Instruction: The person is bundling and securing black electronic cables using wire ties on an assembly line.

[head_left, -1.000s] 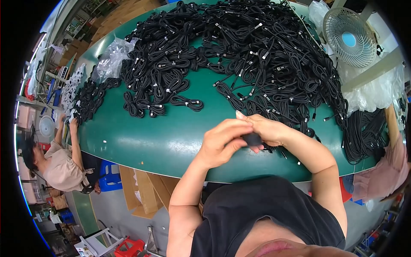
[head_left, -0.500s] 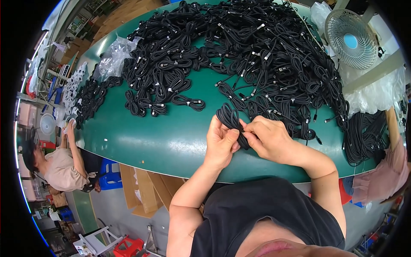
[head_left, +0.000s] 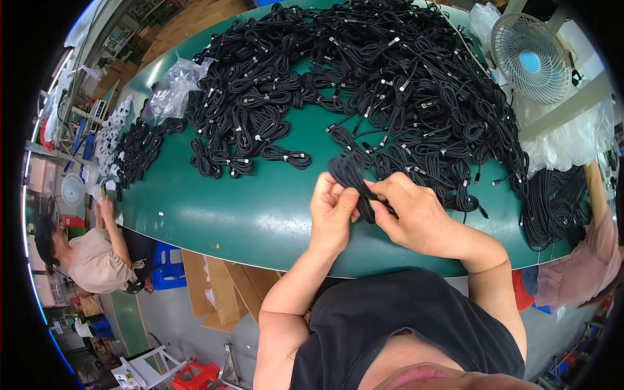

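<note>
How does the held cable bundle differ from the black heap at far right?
The held bundle is small; the far-right heap is much larger. The held bundle sits between left hand and right hand; the far-right heap lies on the table. Both are black, looped cable.

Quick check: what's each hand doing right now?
Left hand: closed, holding the black cable coil.
Right hand: closed, fingers pinched at the coil's right side.

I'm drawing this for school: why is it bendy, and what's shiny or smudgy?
In the head view, the near edge of the green table bows, likely from the fisheye lens; in the head view, pale glare on its top; head view again, the black cable coil in the left hand is blurred at its upper end.
</note>
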A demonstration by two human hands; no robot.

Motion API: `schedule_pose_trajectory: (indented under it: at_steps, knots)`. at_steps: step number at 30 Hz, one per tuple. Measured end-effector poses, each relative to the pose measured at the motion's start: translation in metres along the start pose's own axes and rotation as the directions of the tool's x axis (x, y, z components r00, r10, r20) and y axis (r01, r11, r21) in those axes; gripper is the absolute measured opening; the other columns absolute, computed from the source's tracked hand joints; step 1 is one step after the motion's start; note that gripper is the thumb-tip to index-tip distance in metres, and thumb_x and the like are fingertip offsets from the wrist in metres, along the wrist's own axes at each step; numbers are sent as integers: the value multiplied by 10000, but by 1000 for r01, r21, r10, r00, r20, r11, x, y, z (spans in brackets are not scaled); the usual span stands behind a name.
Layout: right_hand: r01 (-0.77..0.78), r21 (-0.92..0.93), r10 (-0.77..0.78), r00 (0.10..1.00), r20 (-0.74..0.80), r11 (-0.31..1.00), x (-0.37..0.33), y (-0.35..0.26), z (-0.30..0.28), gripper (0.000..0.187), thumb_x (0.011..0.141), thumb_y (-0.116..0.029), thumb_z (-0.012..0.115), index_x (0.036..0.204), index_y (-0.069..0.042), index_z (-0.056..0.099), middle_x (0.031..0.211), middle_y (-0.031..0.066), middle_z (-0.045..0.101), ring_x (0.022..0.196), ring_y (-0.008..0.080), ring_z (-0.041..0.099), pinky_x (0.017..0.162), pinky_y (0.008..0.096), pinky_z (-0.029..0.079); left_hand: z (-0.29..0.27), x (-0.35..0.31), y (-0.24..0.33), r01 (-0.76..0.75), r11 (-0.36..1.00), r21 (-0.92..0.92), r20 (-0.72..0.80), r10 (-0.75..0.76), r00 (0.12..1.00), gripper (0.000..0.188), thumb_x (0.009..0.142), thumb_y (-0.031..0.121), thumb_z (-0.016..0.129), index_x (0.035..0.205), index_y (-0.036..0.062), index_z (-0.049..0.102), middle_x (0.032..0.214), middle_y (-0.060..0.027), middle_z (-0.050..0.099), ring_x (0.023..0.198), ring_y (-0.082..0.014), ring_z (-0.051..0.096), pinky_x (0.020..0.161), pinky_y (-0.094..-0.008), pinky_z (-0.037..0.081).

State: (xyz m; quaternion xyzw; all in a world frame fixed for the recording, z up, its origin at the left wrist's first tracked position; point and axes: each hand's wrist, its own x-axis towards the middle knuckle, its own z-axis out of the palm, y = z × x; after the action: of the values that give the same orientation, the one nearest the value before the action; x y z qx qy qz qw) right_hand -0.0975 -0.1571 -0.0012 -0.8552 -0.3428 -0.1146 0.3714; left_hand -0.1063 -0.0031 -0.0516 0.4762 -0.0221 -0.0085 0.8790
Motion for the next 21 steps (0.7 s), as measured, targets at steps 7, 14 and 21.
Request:
schedule_pose_trajectory:
  at_steps: [7,14,21]
  knots:
    - [-20,101,15,999,49,995,0,3,-4,170,755,-49,606,884,19,518,794,137,500,601,293,573,488,355,483,8,2,-3,13,1000,-11,34,-13,999,248,879,228,543,1019,70,412,937,-89,615,730,-72,553,578,-177,413]
    - [461,321,-377,879,-292,827,3,-25,-51,275,749,-113,646,950,59,570,1001,175,572,827,330,589,678,399,510,-4,7,5,205,943,-263,78,-191,979,211,918,235,456,991,43,413,918,-121,574,793,-200,588,676,-316,496]
    - [560,825,-412,770,-487,72,3,-55,-71,127,795,-50,612,873,48,634,1027,171,571,881,291,558,765,350,478,0,12,-1,215,948,-233,61,-206,977,358,861,95,508,1184,-19,404,993,-142,549,808,-198,573,677,-317,490]
